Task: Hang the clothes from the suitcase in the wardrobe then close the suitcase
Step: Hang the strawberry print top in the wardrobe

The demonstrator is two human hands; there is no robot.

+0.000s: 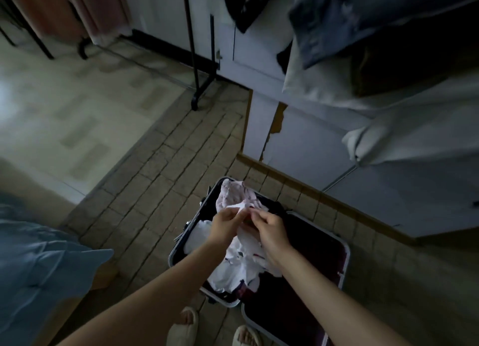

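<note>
Both hands' grips, left (225, 227) and right (269, 233), pinching crumpled white cloth (243, 262) (soft, creased) over open hard-shell suitcase (346, 257).

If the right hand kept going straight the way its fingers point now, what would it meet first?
The right hand points up-left at the white garment it already pinches. Just past that, it would likely meet the left hand, holding the same cloth. Depth between the hands is unclear.

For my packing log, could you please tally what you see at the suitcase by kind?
Hands: 2, left hand and right hand, both pinching the white garment
Suitcase: 1, open
Slippers: 2, left slipper, right slipper
Total: 6
</note>
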